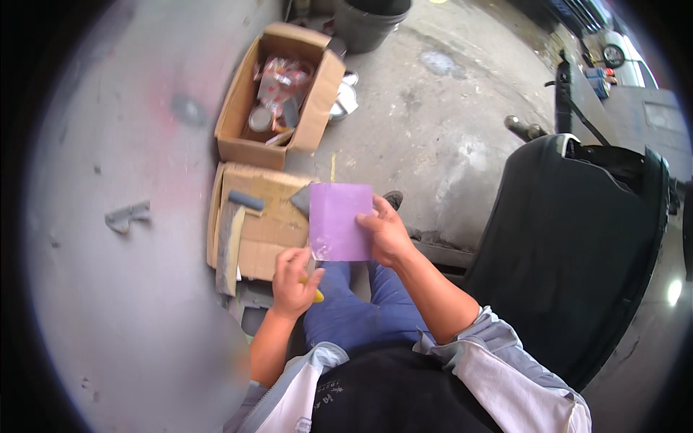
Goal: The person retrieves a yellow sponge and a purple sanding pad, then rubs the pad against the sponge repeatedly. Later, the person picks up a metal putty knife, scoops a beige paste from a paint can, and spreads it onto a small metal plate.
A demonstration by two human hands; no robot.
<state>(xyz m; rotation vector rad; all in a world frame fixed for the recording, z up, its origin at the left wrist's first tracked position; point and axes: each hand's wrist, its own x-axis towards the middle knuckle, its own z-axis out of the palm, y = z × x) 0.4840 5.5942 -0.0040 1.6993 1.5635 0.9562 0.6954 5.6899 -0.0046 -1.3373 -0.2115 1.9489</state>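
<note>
My right hand (388, 229) grips the right edge of a flat purple sheet (339, 216) that looks like sandpaper, thumb on its face. Pale marks show near the sheet's lower left corner. Close to that corner is my left hand (294, 283), its fingers curled around a yellow-handled tool (317, 289). Most of that tool is hidden by the hand, so its kind does not show. Both hands are above my lap, with the sheet in front of my knees.
Left of the sheet lies a flattened cardboard box (271, 231) with a grey sanding block (245, 200) and a long worn strip (229, 249). Beyond stands an open carton (242, 115) of wrappers and cans, near a dark bucket (372, 25). A black car bumper (570, 245) rises at right.
</note>
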